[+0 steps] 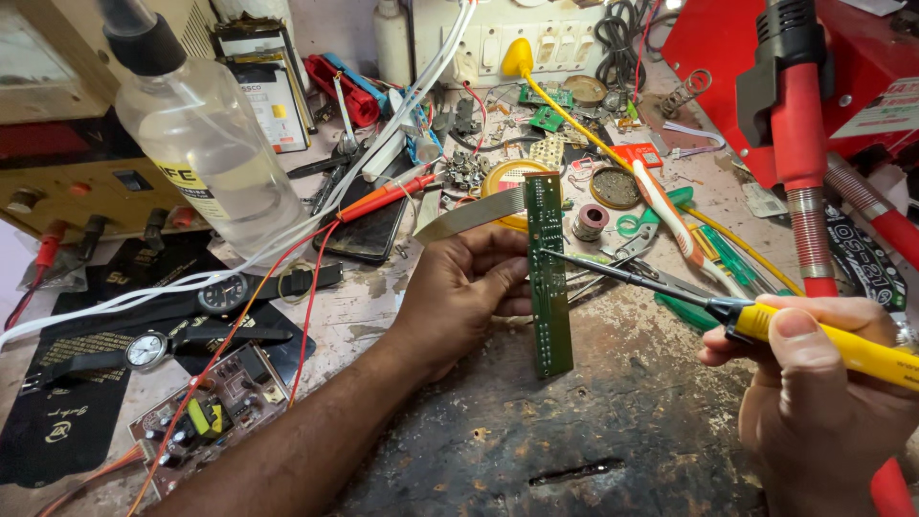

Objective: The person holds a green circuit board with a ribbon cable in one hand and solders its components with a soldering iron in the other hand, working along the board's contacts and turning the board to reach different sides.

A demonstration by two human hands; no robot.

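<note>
The narrow green circuit board point(549, 278) stands upright above the middle of the bench point(593, 431), pinched along its edge by the left hand point(459, 292), a grey ribbon cable point(469, 215) trailing from its top. The right hand point(823, 383) is wrapped around a yellow-handled soldering iron point(670, 292) whose dark tip touches the board's face. Near the bench's far left corner a clear plastic bottle point(206, 134) holds colourless liquid. Two wristwatches point(191, 321) lie at the left edge; the wooden top is scorched and cluttered.
</note>
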